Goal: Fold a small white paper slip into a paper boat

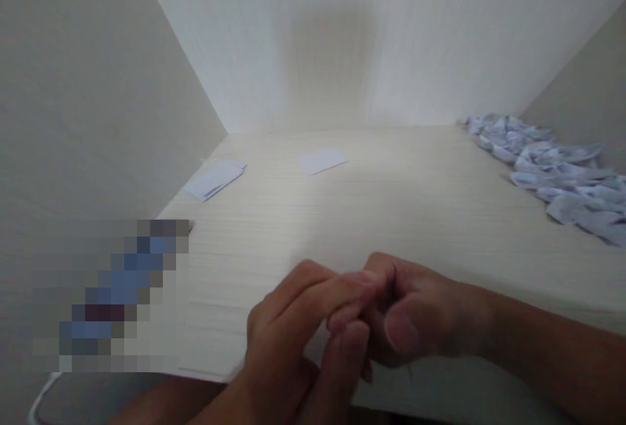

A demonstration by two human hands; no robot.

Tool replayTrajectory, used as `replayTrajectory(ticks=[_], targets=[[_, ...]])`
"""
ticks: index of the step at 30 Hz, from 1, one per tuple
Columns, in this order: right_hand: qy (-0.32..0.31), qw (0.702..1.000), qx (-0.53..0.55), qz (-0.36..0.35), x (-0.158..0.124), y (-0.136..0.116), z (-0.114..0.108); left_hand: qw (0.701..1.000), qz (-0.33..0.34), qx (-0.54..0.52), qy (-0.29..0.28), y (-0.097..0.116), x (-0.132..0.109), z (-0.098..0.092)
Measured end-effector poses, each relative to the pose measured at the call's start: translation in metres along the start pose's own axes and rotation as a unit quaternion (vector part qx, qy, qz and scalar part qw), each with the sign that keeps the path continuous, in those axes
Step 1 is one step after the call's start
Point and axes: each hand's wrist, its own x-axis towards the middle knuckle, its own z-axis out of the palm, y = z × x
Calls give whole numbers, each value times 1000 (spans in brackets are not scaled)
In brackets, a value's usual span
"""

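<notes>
Over the front edge of the pale table, my two hands meet with their fingertips together. My left hand is closed, its thumb and fingers pinched against the fingers of the other hand. Curled inward from the right, my right hand is closed too, with its thumb bent over the fingers. Whatever lies between the fingers, if anything, is hidden or too small to name.
Folded white paper pieces lie at the back left, and a single white paper sits near the back wall. A heap of crumpled whitish strips spreads along the right side. A blurred-out bluish object is at the left edge, with a white cable below it.
</notes>
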Motion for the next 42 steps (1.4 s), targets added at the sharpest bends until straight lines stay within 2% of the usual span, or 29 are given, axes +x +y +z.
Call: replayTrajectory(ticks=[2,4,7,10,14,16,18,20,23,27,30,34,37,42], targets=[[56,997,12,-55,3,-3,2,999,25,3,26,-6,11,9],[91,993,1,-69,4,-5,3,1000,18,-7,8,-11,19,12],[128,989,-15,-65,6,-7,2,998,-38,-41,-6,-13,26,8],[148,986,-24,-75,8,-9,1,989,-111,-98,5,-15,29,8],[170,982,-27,-79,9,-11,-1,952,-203,-227,22,-22,29,12],[164,983,-12,-77,9,-11,-2,942,-226,-245,28,-25,30,13],[158,984,7,-76,10,-10,-4,953,-233,-189,45,-28,33,11],[163,984,10,-74,10,-8,-4,967,-227,-86,73,-33,36,7],[162,984,-15,-78,11,-6,-4,973,-207,24,97,-48,41,3],[130,987,-37,-82,10,-8,0,974,-153,148,72,-78,50,3],[118,990,-36,-70,8,-10,3,953,-94,282,54,-100,71,4],[119,990,-54,-60,6,-10,6,932,-95,345,56,-129,119,1],[123,989,-56,-60,5,-12,6,922,-118,368,33,-149,151,-1],[137,987,-51,-73,5,-14,4,915,-136,378,-35,-170,173,-2]])
